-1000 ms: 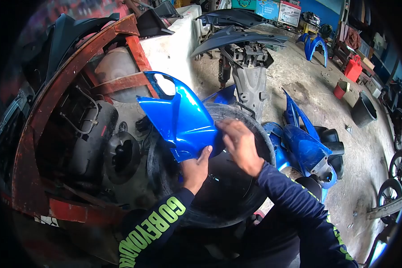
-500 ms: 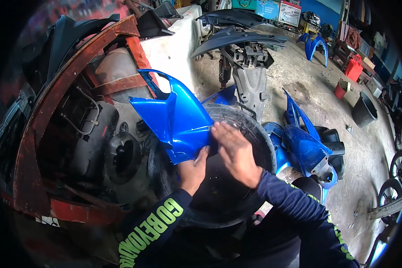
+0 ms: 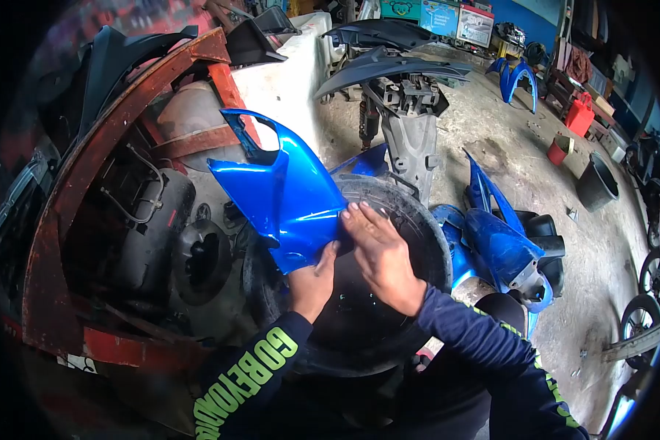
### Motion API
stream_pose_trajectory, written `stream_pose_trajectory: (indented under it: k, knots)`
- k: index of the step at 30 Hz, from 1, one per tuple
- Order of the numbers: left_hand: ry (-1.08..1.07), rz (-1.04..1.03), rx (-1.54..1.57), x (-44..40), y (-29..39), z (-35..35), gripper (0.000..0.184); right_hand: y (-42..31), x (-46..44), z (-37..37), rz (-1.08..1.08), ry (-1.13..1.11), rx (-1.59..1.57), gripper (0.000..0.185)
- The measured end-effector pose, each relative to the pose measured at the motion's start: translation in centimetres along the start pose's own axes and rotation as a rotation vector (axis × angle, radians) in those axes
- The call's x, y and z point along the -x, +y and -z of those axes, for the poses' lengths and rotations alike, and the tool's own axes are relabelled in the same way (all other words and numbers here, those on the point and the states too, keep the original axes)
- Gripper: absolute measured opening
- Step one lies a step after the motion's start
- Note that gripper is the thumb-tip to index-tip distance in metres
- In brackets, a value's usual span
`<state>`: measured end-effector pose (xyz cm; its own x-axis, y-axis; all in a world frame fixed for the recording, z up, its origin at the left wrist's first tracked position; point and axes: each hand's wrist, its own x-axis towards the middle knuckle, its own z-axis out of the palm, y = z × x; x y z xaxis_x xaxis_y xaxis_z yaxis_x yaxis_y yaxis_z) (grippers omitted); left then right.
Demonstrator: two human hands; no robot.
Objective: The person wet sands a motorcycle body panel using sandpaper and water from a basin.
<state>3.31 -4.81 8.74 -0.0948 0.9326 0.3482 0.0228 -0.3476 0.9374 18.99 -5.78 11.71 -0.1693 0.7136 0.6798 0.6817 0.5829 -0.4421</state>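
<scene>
A glossy blue motorcycle body panel [image 3: 282, 187] is tilted above a black tub with water in it [image 3: 352, 308]. My left hand [image 3: 312, 286] grips the panel's lower end, thumb on the front face and fingers hidden behind. Against the panel's right edge press the fingertips of my right hand [image 3: 380, 253], its fingers close together and bent. Whatever may lie under those fingers is hidden.
A rusty red metal frame [image 3: 59, 242] stands at left around a dark cylindrical tank [image 3: 150, 242]. Other blue panels [image 3: 499, 242] lie on the floor at right. A partly stripped motorcycle [image 3: 411, 132] stands ahead. Further right is a black bucket [image 3: 598, 182].
The panel and both hands have shifted slightly left. My right fingertips have slid a little along the panel's right edge. Bright specks now show on the water in the tub.
</scene>
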Motion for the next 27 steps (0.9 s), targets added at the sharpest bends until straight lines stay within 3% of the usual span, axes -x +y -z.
stream_pose_trajectory:
  k: [3,7,11,13,18,22,25,27]
  knots:
    - [0.014,0.088,-0.090,0.3,0.7,0.0,0.022,1.3,-1.2,-0.3,-0.085,0.006,0.019,0.058]
    - [0.043,0.014,-0.036,0.2,-0.1,-0.2,0.023,-0.3,0.4,-0.2,0.017,-0.003,0.018,0.056]
    - [0.028,0.038,-0.099,0.4,0.0,0.0,0.025,1.0,-1.0,-0.5,-0.083,0.009,0.038,0.061]
    - [0.032,-0.003,-0.093,0.0,-0.4,0.0,0.025,-0.9,0.0,-0.2,0.039,-0.009,0.063,0.059]
    - [0.044,0.045,-0.099,0.0,-1.4,-0.4,0.027,0.4,-0.8,-1.1,-0.088,0.009,0.034,0.056]
    - [0.043,-0.035,-0.130,0.0,-2.3,-0.5,0.029,-0.1,-0.2,-1.0,0.018,-0.010,0.092,0.054]
    - [0.025,0.088,-0.104,0.1,-0.8,-0.6,0.030,0.4,-1.2,-1.3,-0.035,0.079,0.047,0.053]
    - [-0.017,-0.041,-0.109,0.4,-2.0,-0.6,0.032,-1.3,-1.1,-1.1,-0.016,0.044,0.024,0.051]
